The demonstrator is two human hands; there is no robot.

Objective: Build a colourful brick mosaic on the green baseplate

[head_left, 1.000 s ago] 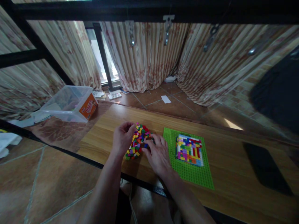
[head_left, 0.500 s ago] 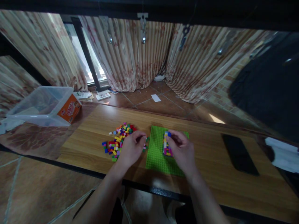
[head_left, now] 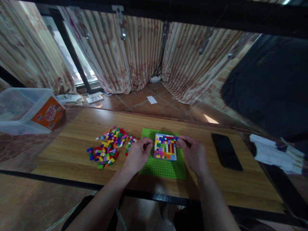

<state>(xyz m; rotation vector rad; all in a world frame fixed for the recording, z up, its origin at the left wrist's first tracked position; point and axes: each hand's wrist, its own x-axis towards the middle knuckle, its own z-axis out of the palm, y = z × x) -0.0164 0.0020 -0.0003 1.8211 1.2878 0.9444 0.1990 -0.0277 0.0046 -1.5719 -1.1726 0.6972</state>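
Observation:
A square block of many-coloured toy bricks [head_left: 165,147] is built up on a green studded baseplate [head_left: 163,170]. At its upper right edge my right hand [head_left: 194,154] is closed in a pinch, with a small blue brick [head_left: 176,138] at the fingertips. My left hand [head_left: 138,155] hovers by the block's left side, over the baseplate's left edge. Its thumb and forefinger are pressed together, and whatever may be between them is hidden. Left of that hand lies a pile of loose toy bricks [head_left: 108,146] in many colours, partly covered by the hand.
A dark phone-like slab [head_left: 226,151] lies right of the baseplate on the wooden table [head_left: 79,154]. White papers [head_left: 271,154] are at the far right. A clear plastic bin [head_left: 26,109] with an orange label stands at the left, and curtains [head_left: 141,54] hang behind.
My right hand has drawn back rightward from over the brick block, uncovering most of it. My left hand has shifted from the loose pile toward the baseplate. The view has turned right.

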